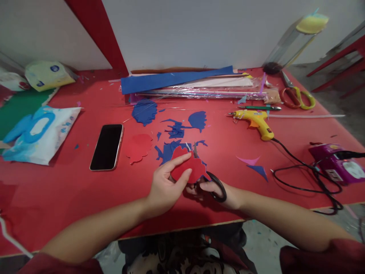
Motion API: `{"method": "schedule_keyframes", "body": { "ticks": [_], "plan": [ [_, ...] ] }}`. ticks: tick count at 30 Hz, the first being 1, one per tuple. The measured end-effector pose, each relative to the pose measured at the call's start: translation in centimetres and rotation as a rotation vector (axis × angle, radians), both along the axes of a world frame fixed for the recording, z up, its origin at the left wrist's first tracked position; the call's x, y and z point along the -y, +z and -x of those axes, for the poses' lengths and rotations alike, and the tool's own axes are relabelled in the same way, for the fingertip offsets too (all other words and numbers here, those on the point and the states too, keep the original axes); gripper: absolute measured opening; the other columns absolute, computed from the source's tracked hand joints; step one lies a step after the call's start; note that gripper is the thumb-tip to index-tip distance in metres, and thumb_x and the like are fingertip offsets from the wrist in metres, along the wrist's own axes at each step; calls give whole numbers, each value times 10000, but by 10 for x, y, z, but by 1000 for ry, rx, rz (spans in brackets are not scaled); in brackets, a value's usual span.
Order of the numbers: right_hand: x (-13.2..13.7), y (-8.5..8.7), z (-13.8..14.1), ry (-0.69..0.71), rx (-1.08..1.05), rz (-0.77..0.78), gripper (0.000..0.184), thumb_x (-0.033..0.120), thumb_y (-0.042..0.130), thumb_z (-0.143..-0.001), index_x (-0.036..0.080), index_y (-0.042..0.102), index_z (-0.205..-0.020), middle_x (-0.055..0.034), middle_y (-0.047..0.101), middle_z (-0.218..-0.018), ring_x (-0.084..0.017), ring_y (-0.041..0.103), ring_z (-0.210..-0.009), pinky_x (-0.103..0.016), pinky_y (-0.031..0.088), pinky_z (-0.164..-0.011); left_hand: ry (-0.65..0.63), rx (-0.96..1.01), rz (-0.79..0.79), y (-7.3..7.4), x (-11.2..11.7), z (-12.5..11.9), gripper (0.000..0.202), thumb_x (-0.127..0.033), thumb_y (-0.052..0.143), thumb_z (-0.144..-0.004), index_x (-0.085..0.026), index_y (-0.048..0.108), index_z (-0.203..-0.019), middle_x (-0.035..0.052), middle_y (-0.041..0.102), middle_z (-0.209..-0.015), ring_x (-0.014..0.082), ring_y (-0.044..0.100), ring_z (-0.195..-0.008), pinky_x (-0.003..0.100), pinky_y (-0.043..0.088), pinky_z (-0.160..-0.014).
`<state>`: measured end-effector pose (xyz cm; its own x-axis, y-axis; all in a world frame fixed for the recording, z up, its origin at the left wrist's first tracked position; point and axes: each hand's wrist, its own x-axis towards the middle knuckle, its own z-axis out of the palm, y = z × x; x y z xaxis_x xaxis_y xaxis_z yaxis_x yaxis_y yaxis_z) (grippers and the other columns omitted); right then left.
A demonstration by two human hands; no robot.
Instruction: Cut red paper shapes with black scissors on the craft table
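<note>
My left hand (165,184) pinches a red foam shape (189,167) between thumb and fingers, just above the red table (71,194). My right hand (209,189) grips black-handled scissors (215,186); its fingers sit in the loops, and the blades reach up into the red shape's top edge. Blue foam offcuts (175,131) lie just beyond the hands. A cut red foam shape (139,147) rests to the left of them.
A black phone (107,146) lies at left. A yellow glue gun (256,121) with a black cord (305,173) sits at right, near a purple device (336,163). Foam sheets in plastic (196,85), orange-handled scissors (296,95) and a clear tube (293,42) line the back. Packets (40,133) lie far left.
</note>
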<state>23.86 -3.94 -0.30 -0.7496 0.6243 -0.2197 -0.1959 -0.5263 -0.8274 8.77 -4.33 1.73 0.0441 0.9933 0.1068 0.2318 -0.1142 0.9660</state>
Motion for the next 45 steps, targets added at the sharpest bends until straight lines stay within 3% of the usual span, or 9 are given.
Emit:
{"method": "schedule_keyframes", "body": {
  "ticks": [5, 11, 19, 26, 30, 34, 37, 40, 45],
  "plan": [
    [0, 1, 0, 15, 0, 18, 392, 525, 541, -741, 182, 390, -627, 47, 339, -594, -81, 280, -521, -238, 229, -499, 6, 3, 9, 1, 0, 0, 283, -107, 583, -762, -177, 670, -1023, 72, 721, -1021, 218, 696, -897, 317, 624, -696],
    [1, 3, 0, 11, -11, 53, 432, 578, 546, -729, 167, 435, -660, 29, 371, -624, -86, 318, -544, -230, 239, -495, 11, 19, 12, 3, 0, -1, 271, -105, 587, -759, -170, 671, -1009, 69, 728, -995, 211, 698, -893, 354, 595, -816],
    [-3, 4, -5, 62, 70, -11, 492, 653, 528, -719, 166, 463, -696, 20, 398, -635, -93, 343, -552, -240, 285, -523, 12, 15, -5, 5, -1, 1, 272, -106, 587, -752, -161, 672, -1005, 74, 724, -1007, 216, 698, -896, 340, 602, -795],
    [-3, 1, -5, 17, 147, 27, 430, 566, 597, -629, 153, 479, -646, 21, 398, -597, -91, 331, -535, -230, 256, -501, 24, -14, -33, 4, -3, 3, 278, -106, 585, -752, -171, 679, -1006, 57, 729, -996, 200, 700, -880, 331, 597, -803],
    [-4, -3, -6, -5, 135, -46, 390, 534, 598, -673, 153, 513, -682, 18, 427, -630, -104, 357, -589, -248, 297, -581, 31, -23, -39, 5, -4, 4, 273, -118, 582, -755, -163, 678, -1007, 58, 731, -988, 169, 709, -742, 245, 608, -574],
    [-5, -8, -7, 0, 126, -77, 396, 542, 598, -702, 155, 518, -698, 11, 447, -652, -111, 373, -614, -256, 297, -602, 32, -54, -25, 5, -6, 6, 292, -144, 585, -764, -161, 666, -1044, 72, 720, -1025, 71, 580, -400, 173, 431, -280],
    [-5, -9, -7, -18, 106, -69, 400, 541, 609, -706, 155, 507, -679, 15, 446, -635, -108, 377, -601, -255, 290, -591, 33, -60, -35, 4, -8, 7, 289, -142, 585, -769, -162, 667, -1045, 72, 722, -1021, 107, 649, -517, 188, 502, -364],
    [-5, -5, -6, -42, 101, -53, 399, 526, 622, -710, 161, 473, -650, 25, 425, -609, -101, 364, -579, -251, 282, -571, 26, -50, -41, 3, -8, 7, 289, -130, 589, -768, -164, 667, -1044, 69, 720, -1028, 173, 707, -766, 260, 605, -606],
    [-7, 3, -4, -47, 129, -42, 431, 549, 631, -695, 158, 453, -650, 32, 409, -593, -94, 353, -554, -251, 267, -549, 18, -13, -50, 2, -7, 6, 282, -108, 585, -762, -160, 671, -1026, 69, 724, -1012, 198, 695, -901, 338, 587, -821]
  ]
}}
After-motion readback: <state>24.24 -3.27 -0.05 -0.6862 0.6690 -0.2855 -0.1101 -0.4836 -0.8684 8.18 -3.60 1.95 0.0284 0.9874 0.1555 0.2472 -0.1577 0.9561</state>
